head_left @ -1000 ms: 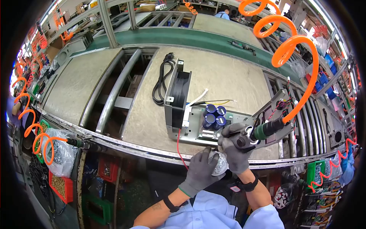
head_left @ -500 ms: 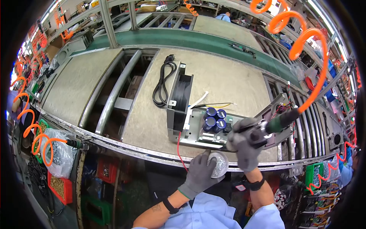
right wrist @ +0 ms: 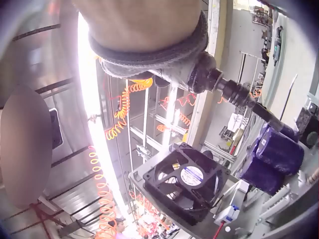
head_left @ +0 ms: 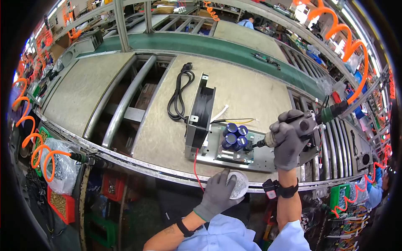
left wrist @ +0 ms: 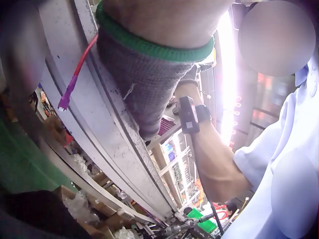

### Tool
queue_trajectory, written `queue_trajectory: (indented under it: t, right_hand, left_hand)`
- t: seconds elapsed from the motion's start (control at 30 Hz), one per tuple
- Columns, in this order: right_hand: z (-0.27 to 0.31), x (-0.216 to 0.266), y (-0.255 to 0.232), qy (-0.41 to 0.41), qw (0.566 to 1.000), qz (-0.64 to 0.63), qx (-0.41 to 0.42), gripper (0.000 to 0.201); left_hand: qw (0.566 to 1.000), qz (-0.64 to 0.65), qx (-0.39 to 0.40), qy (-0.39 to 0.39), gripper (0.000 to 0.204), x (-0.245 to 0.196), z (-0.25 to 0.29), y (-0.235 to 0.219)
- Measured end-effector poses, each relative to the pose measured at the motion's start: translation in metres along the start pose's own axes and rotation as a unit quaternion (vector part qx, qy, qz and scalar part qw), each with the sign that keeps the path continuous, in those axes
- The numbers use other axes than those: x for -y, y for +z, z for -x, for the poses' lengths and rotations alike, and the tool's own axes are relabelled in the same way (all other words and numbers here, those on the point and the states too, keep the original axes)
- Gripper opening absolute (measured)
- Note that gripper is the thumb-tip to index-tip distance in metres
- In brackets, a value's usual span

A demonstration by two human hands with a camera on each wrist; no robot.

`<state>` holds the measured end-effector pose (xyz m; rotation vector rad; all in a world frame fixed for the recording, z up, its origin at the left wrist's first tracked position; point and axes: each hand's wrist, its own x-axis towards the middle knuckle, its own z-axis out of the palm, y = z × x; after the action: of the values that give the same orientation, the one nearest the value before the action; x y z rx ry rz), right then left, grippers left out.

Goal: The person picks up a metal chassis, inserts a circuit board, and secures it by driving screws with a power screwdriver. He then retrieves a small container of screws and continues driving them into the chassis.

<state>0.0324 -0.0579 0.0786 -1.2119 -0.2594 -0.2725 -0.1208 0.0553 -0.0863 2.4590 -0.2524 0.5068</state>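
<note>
In the head view my right hand [head_left: 288, 140], in a grey glove, grips an air screwdriver [head_left: 307, 123] held nearly level. Its bit points left, its tip at the circuit board [head_left: 234, 158] beside several blue capacitors [head_left: 230, 141]. That board lies on a metal base plate [head_left: 263, 161], where a black fan [head_left: 203, 109] stands upright at the left end. My gloved left hand [head_left: 215, 193] holds a round dish [head_left: 240, 185] of small silvery pieces by its left side, at the bench's front edge. The right wrist view shows the driver's bit [right wrist: 266, 115] close to the capacitors [right wrist: 279, 154].
A black power cord [head_left: 179, 94] lies left of the fan. A red wire [head_left: 196, 169] hangs over the front edge. An orange coiled hose [head_left: 363, 71] runs up from the driver. Metal rollers [head_left: 130, 100] lie to the left, and red bins [head_left: 63, 207] sit below.
My right hand moved from beside the dish up and to the right, turning the screwdriver so its bit reaches the board by the capacitors. My left hand keeps the dish, shifted slightly down.
</note>
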Motion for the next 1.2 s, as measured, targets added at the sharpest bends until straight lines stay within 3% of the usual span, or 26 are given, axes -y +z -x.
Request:
queue_trajectory:
  t: [0.13,0.23,0.4,0.5,0.67,0.77,0.9,1.03,1.2]
  right_hand:
    - [-0.024,0.002,-0.001,-0.021,0.998,0.045,-0.036,0.036]
    - [-0.039,0.001,-0.009,0.031,0.994,-0.097,-0.029,0.036]
    - [-0.047,0.01,-0.016,0.16,0.963,-0.216,-0.013,0.03]
    - [-0.049,0.011,-0.014,0.197,0.944,-0.263,0.009,0.029]
    - [-0.044,0.017,-0.002,0.219,0.929,-0.296,0.03,0.026]
    - [-0.038,0.029,0.008,0.28,0.898,-0.335,0.058,0.023]
    - [-0.054,0.019,-0.011,0.255,0.896,-0.359,0.062,0.018]
    - [-0.06,0.02,-0.018,0.303,0.863,-0.396,0.085,0.018]
    - [-0.031,0.024,-0.006,0.184,0.966,-0.179,0.033,0.03]
  left_hand:
    - [1.0,0.006,0.008,-0.007,0.078,-0.001,-0.001,-0.003]
    - [1.0,0.012,0.018,-0.012,0.075,0.001,0.0,-0.003]
    - [1.0,0.017,0.01,-0.016,0.072,0.001,0.001,-0.003]
    - [1.0,0.017,-0.008,-0.011,0.07,0.002,0.002,-0.002]
    - [1.0,0.025,-0.011,-0.013,0.069,0.004,0.004,-0.001]
    - [1.0,0.018,-0.001,-0.017,0.068,0.003,0.005,-0.005]
    - [1.0,0.019,-0.011,-0.008,0.068,0.006,0.006,0.0]
    - [1.0,0.012,-0.01,-0.009,0.069,0.006,0.006,0.0]
    - [1.0,0.022,-0.003,-0.014,0.07,0.005,0.007,-0.002]
